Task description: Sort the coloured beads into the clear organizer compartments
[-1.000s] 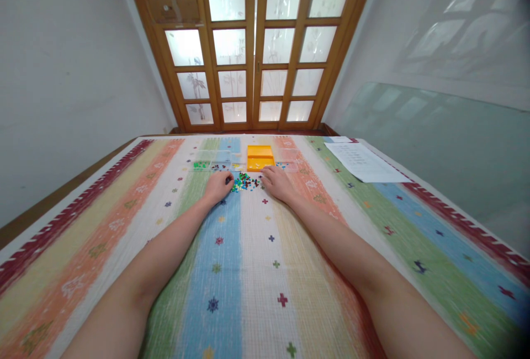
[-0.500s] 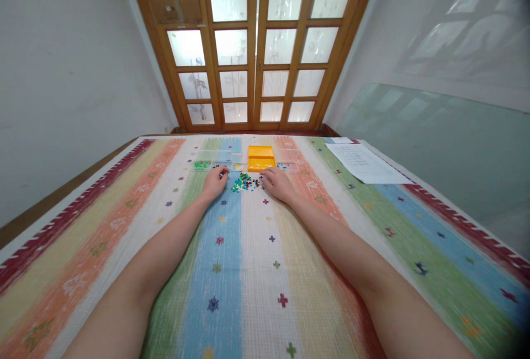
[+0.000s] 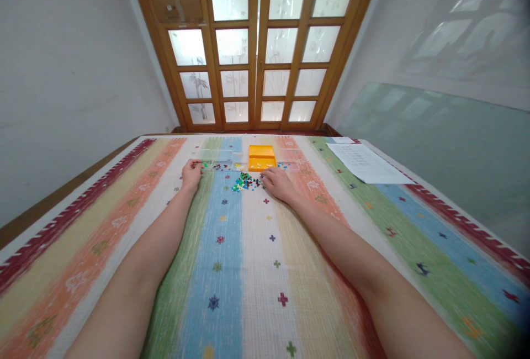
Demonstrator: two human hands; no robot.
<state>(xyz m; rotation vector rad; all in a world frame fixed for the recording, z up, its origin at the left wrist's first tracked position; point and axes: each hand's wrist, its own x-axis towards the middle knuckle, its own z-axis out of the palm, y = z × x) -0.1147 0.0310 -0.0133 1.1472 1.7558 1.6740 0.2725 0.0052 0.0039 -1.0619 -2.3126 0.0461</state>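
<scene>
A small heap of mixed green, blue, yellow and dark red pieces lies on the cloth between my hands. My left hand is at the near left end of the clear boxes, beside the green pieces; its fingertips are pinched together, and whatever they hold is too small to make out. At the heap's right edge rests my right hand, fingers curled and close together, with their tips partly hidden. Behind the heap are dark pieces and yellow pieces in clear boxes.
An open orange box with pale pieces stands behind my right hand. To its right, a clear box has blue pieces. Printed paper lies at the right on the striped tablecloth. Wooden glazed doors stand beyond the table.
My left hand has moved left from beside the heap and the dark pieces to the box of green pieces. The dark pieces are now uncovered. My right hand has stayed at the heap.
</scene>
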